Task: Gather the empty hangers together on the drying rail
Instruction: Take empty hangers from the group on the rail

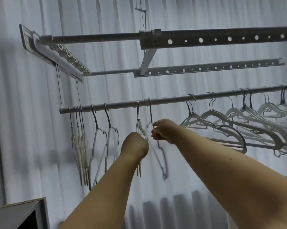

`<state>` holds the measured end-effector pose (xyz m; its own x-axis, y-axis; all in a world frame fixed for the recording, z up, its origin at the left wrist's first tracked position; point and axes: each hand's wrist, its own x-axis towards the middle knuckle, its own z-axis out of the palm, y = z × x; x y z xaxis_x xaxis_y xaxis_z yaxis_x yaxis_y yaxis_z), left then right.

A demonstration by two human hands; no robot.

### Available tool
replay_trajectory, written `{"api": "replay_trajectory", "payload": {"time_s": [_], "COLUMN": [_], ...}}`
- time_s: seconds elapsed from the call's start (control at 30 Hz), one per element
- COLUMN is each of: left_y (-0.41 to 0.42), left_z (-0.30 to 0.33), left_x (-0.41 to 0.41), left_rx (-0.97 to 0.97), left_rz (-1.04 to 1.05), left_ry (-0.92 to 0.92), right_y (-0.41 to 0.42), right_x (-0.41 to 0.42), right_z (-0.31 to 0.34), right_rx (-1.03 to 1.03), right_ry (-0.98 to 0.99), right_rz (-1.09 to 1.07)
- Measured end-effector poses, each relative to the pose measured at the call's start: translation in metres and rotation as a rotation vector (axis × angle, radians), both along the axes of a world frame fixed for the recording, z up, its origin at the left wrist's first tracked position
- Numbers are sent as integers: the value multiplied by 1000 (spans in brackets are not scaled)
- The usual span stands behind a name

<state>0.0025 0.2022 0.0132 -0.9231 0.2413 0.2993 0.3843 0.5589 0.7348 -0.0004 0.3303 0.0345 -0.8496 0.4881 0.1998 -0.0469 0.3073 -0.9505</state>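
Two raised forearms; left hand (136, 141) grip hidden, right hand (162, 131) grip pinching a wire hanger (161, 151).

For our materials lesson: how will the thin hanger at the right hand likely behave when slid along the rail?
The thin hanger looks light, so probably swings. Its hook rests loose over the smooth rail, so likely slides easily. Neighbouring hangers may tangle.
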Motion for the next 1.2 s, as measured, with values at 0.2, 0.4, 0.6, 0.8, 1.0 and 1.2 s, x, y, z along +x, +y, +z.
{"api": "replay_trajectory", "payload": {"time_s": [0.2, 0.4, 0.6, 0.8, 1.0, 1.2], "left_y": [4, 25, 52, 61, 59, 59], "left_z": [16, 20, 13, 11, 13, 16], "left_x": [14, 39, 54, 60, 61, 58], "left_rx": [-89, 65, 166, 245, 250, 335], "left_rz": [142, -9, -148, -273, -319, -372], "left_ry": [252, 448, 450, 397, 349, 154], "right_y": [35, 83, 86, 78, 77, 82], "right_x": [31, 82, 93, 98, 77, 59], "right_z": [8, 13, 16, 31, 33, 22], "right_rx": [964, 1122, 1183, 1002, 648, 546], "right_ry": [-69, -654, -690, -639, -349, -129], "right_rz": [-617, -843, -727, -394, -395, -385]}}
